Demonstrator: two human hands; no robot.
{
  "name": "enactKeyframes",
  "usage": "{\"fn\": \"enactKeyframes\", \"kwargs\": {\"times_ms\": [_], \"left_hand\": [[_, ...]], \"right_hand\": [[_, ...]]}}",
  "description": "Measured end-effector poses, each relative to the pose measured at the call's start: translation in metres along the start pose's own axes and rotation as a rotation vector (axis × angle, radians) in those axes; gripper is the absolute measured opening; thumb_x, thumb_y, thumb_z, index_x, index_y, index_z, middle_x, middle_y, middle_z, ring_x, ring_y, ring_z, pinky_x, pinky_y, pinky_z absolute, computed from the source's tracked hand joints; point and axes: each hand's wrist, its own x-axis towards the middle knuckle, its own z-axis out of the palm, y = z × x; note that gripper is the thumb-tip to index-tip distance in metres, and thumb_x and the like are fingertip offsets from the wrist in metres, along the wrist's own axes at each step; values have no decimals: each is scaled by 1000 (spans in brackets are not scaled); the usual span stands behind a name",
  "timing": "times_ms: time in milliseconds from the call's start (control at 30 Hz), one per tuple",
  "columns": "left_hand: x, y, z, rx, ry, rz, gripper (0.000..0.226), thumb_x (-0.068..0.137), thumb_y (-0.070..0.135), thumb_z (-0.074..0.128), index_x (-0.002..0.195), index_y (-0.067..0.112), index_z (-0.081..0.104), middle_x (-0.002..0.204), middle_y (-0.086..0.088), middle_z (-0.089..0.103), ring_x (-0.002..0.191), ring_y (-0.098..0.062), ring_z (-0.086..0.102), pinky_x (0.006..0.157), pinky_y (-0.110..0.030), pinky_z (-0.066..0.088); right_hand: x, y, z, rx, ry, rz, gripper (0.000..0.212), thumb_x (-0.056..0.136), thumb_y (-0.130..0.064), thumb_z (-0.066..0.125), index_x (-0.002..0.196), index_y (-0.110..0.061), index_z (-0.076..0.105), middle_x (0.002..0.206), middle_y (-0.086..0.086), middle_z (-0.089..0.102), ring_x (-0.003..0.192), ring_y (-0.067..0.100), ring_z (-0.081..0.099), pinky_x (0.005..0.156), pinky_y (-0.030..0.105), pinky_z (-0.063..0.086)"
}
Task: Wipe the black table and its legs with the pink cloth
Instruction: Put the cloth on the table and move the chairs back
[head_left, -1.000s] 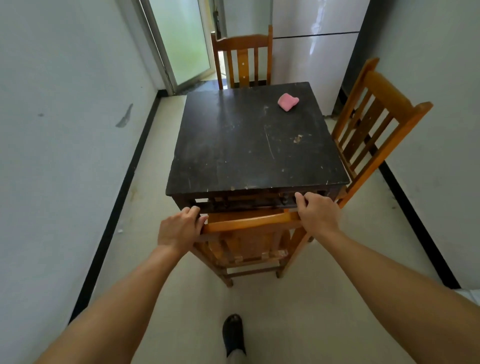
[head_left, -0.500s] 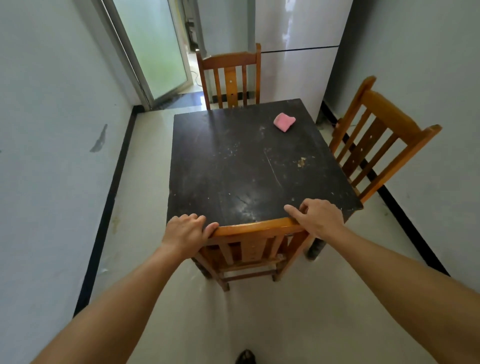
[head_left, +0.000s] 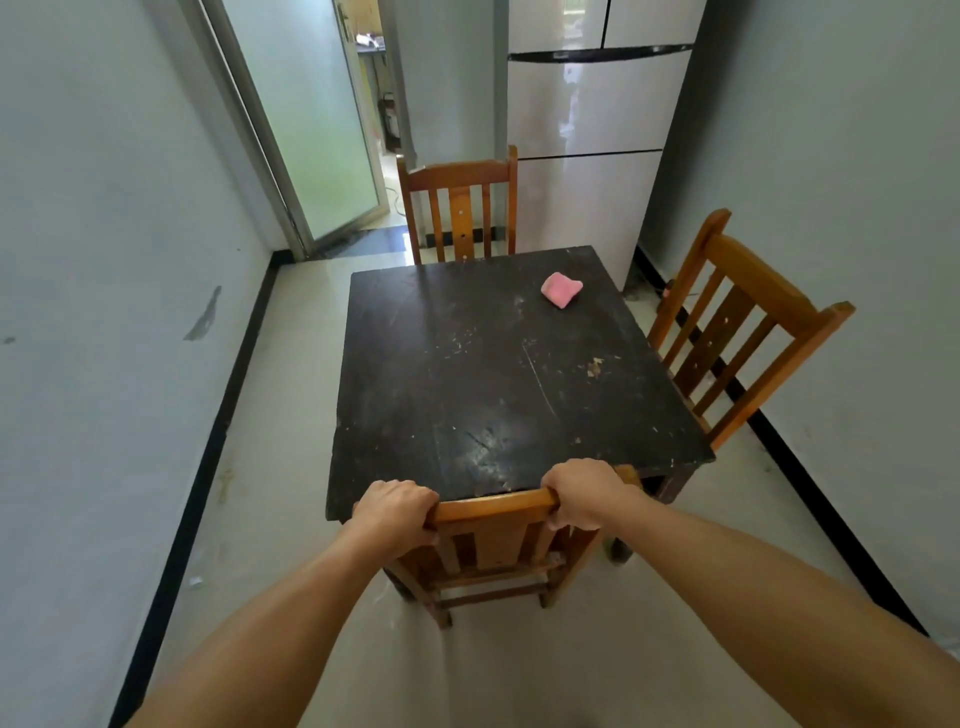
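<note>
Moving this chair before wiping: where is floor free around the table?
Free: floor strip between the square black wooden table and the left grey wall. Crowded: the right orange wooden chair and the far orange wooden chair block those sides.

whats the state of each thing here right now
black table, top scuffed and speckled
pink cloth, bunched, untouched at table's far right corner
near chair, at the table's near edge
left hand, grips the chair's top rail
right hand, grips the chair's top rail
fridge, doors closed
</note>
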Motion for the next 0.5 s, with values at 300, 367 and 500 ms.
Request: {"fn": "enactKeyframes", "kwargs": {"times_ms": [300, 367, 500], "left_hand": [[-39, 13, 7, 14, -22, 62, 32, 91, 48, 57, 114, 27, 61, 108, 4, 65, 97, -14, 59, 87, -27, 47], [-47, 16, 12, 9, -23, 71, 33, 91, 48, 58, 115, 27, 61, 107, 4, 65, 97, -14, 59, 88, -28, 47], [-55, 18, 20, -11, -37, 75, 35, 90, 49, 59, 117, 27, 62, 107, 4, 66, 97, -14, 60, 88, -28, 48]], "right_hand": [[-32, -13, 15, -88, -90, -115, 25, 80, -40, 73, 99, -25, 68, 92, -2, 67, 85, 19, 63, 76, 33, 50], [-39, -15, 22, -106, -92, -133, 23, 81, -39, 71, 100, -25, 67, 92, -3, 66, 84, 18, 62, 77, 32, 51], [-47, -16, 29, -92, -76, -152, 22, 83, -40, 70, 101, -27, 66, 93, -5, 64, 84, 15, 60, 72, 28, 47]]}}
